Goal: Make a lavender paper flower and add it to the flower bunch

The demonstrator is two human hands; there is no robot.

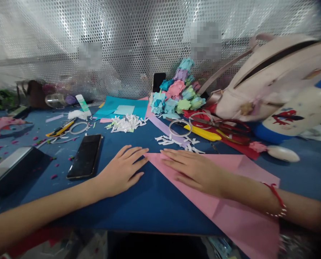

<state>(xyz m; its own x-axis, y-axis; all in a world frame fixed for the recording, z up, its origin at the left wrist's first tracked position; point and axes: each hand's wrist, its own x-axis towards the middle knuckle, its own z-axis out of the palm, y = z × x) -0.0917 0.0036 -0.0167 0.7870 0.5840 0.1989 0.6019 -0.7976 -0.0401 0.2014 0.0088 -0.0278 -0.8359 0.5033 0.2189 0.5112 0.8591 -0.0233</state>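
Note:
A pink sheet of paper (246, 216), folded to a point at its left end, lies on the blue table (160, 201) and hangs past the front edge at the right. My right hand (195, 169) rests flat on the paper, fingers stretched out toward its pointed end. With fingers spread, my left hand (128, 167) lies on the table, its fingertips at the tip of the paper. Neither hand grips anything. Creases cross the paper near my right wrist, and my forearm hides part of it.
Beside my left forearm lies a dark phone (86, 156). Behind my hands are white paper shreds (126, 123), yellow cutters (203, 132), blue paper (122, 104) and crumpled paper flowers (176, 88). A pale bag (279, 72) and a bottle (295, 111) crowd the right. At left sits a pink glue gun (3, 124).

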